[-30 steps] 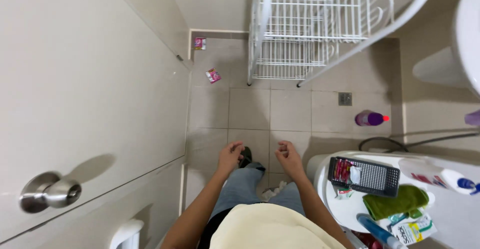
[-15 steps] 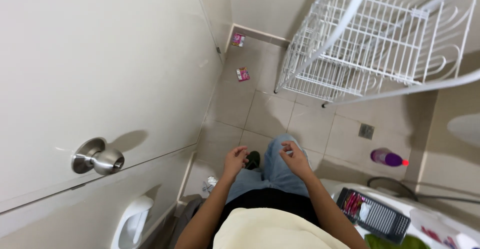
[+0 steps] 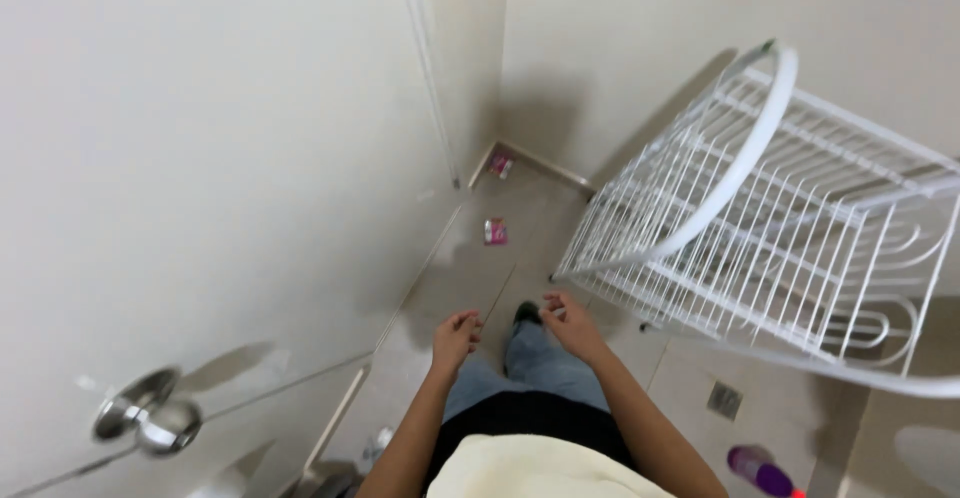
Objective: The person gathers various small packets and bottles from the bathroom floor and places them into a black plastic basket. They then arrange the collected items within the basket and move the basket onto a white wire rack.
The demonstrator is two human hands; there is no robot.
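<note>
Nothing is gripped: our left hand (image 3: 455, 337) and right hand (image 3: 570, 322) hang loose, fingers half-curled, low in the frame's centre above our jeans and dark shoe (image 3: 527, 312). Both forearms reach straight down. The nearest thing, a white wire rack (image 3: 770, 228) at right, sits just beside our right hand; we judge a swing could snag it. A door knob (image 3: 150, 420) juts at lower left.

A round silver metal door knob (image 3: 150, 420) sits at lower left; two small pink packets (image 3: 495, 230) lie on the beige tiled floor (image 3: 520, 258); a purple plastic bottle (image 3: 760, 473) lies at lower right.
</note>
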